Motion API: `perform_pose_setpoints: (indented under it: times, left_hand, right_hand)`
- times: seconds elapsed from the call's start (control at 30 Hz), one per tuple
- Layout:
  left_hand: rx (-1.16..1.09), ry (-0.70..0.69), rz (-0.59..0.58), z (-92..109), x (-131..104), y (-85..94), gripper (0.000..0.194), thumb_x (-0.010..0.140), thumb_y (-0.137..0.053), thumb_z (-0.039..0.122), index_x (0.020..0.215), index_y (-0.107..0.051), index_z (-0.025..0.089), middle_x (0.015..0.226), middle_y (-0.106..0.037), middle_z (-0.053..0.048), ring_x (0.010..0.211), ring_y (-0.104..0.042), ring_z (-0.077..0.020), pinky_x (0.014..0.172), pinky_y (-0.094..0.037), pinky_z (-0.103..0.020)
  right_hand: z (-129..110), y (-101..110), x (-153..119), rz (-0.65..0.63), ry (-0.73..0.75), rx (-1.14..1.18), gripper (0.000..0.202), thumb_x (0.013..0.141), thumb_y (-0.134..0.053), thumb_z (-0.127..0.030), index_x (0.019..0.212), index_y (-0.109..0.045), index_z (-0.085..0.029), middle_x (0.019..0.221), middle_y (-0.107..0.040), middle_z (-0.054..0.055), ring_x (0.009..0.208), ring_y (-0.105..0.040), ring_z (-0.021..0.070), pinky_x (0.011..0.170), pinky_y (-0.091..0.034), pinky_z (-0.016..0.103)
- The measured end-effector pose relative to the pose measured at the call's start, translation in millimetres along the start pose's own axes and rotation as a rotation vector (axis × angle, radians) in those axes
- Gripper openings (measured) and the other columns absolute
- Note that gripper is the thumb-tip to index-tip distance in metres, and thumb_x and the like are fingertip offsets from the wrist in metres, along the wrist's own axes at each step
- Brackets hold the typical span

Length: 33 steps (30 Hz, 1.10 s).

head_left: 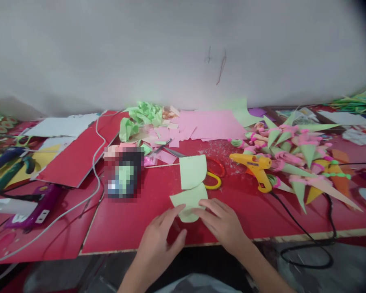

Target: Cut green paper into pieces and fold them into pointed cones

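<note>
A light green paper piece (187, 199) with a curved edge is near the table's front, between my hands. My right hand (224, 224) has its thumb and fingers close together on the right side of this piece. My left hand (160, 238) is at its left side, thumb and index finger apart, the index fingertip by the paper's edge. A second light green paper piece (192, 173), with one rounded corner, lies just beyond and meets the first. It partly covers scissors with a red and yellow handle (213, 181).
A yellow glue gun (256, 167) and a heap of green and pink paper cones (295, 150) are on the right. Pink sheets (212, 124) and crumpled green paper (144, 118) lie behind. On the left are a blurred-out dark object (125, 173), a white cable (94, 162) and a purple power strip (41, 205).
</note>
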State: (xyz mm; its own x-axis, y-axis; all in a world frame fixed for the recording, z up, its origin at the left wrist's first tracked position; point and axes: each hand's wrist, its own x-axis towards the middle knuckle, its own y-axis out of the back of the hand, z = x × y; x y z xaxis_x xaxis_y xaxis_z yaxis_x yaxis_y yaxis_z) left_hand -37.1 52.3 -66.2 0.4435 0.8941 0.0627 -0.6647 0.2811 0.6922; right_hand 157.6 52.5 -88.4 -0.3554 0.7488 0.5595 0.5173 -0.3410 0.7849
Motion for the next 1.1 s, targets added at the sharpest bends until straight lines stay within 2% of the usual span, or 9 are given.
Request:
perform_pose_setpoints:
  times: [0.2,0.37,0.47,0.57,0.63,0.7,0.77,0.9,1.1]
  left_hand:
    - [0.495,-0.212,0.175,-8.6,4.5,-4.0,0.044,0.073,-0.054,0.013,0.115,-0.052,0.026,0.106,-0.052,-0.009,0.09,-0.052,-0.0215,0.075,-0.047,-0.034]
    - [0.595,-0.439,0.119,-8.3,17.5,-2.8,0.042,0.079,-0.049,0.011,0.119,-0.049,0.024,0.117,-0.053,-0.007,0.106,-0.046,-0.0217,0.089,-0.038,-0.036]
    - [0.634,-0.541,0.088,-9.7,22.9,0.6,0.03,0.085,-0.039,0.01,0.108,-0.055,0.02,0.102,-0.062,-0.005,0.091,-0.055,-0.0168,0.08,-0.04,-0.031]
    - [0.752,-0.574,0.084,-11.1,21.8,2.5,0.028,0.086,-0.035,0.006,0.103,-0.056,0.013,0.082,-0.064,-0.005,0.068,-0.057,-0.0151,0.062,-0.04,-0.029]
    - [0.825,-0.551,0.079,-9.9,19.7,1.1,0.026,0.085,-0.036,0.006,0.102,-0.055,0.012,0.076,-0.061,-0.004,0.064,-0.056,-0.0163,0.057,-0.039,-0.029]
    - [0.845,-0.498,0.038,-6.3,19.0,-2.9,0.023,0.083,-0.041,0.008,0.101,-0.055,0.012,0.073,-0.059,-0.003,0.062,-0.055,-0.017,0.055,-0.038,-0.03]
    - [0.829,-0.44,-0.028,-0.7,21.0,-8.4,0.02,0.081,-0.047,0.009,0.099,-0.055,0.014,0.072,-0.057,-0.002,0.063,-0.055,-0.0173,0.056,-0.039,-0.03]
    - [0.741,-0.352,-0.103,9.1,29.3,-16.4,0.011,0.076,-0.056,0.014,0.086,-0.057,0.018,0.078,-0.058,-0.002,0.071,-0.055,-0.0186,0.061,-0.041,-0.031]
    - [0.581,-0.465,-0.079,-1.7,32.9,-13.3,0.022,0.08,-0.052,0.014,0.099,-0.056,0.024,0.106,-0.06,0.0,0.093,-0.054,-0.0177,0.08,-0.04,-0.033]
  right_hand:
    - [6.9,16.1,1.7,-0.027,-0.271,0.475,0.025,0.074,-0.043,-0.005,0.083,-0.06,-0.022,0.098,-0.061,0.007,0.09,-0.059,0.0165,0.075,-0.049,0.026]
    - [11.3,17.6,9.8,-0.19,-0.313,0.806,0.011,0.072,-0.05,-0.008,0.071,-0.051,-0.02,0.102,-0.06,0.008,0.09,-0.059,0.0174,0.075,-0.047,0.028]
    - [18.4,16.4,12.6,-0.216,-0.3,0.732,0.018,0.074,-0.042,-0.004,0.075,-0.051,-0.02,0.109,-0.058,0.009,0.101,-0.054,0.0186,0.084,-0.044,0.032]
    - [19.3,22.4,10.9,-0.054,-0.301,0.46,0.029,0.076,-0.038,-0.003,0.095,-0.052,-0.02,0.114,-0.052,0.01,0.11,-0.047,0.0191,0.091,-0.039,0.036]
    - [13.3,29.4,7.2,0.034,-0.24,0.291,0.024,0.079,-0.044,-0.011,0.101,-0.051,-0.019,0.107,-0.053,0.011,0.104,-0.05,0.0202,0.088,-0.04,0.035]
    - [3.8,34.5,2.0,-0.023,-0.106,0.194,0.025,0.079,-0.053,-0.027,0.102,-0.051,-0.018,0.1,-0.055,0.011,0.094,-0.053,0.0213,0.082,-0.044,0.034]
    - [-5.1,34.8,-4.5,-0.133,0.003,0.122,0.03,0.079,-0.054,-0.038,0.101,-0.053,-0.018,0.096,-0.058,0.01,0.086,-0.055,0.0217,0.075,-0.046,0.034]
    - [-7.3,27.6,-19.6,-0.225,-0.008,0.011,0.017,0.087,-0.042,-0.022,0.085,-0.059,-0.021,0.083,-0.063,0.005,0.069,-0.055,0.0178,0.061,-0.046,0.031]
    - [16.6,27.5,-30.4,-0.162,-0.13,0.184,0.021,0.086,-0.04,-0.012,0.088,-0.06,-0.019,0.096,-0.064,0.006,0.086,-0.059,0.0159,0.075,-0.049,0.028]
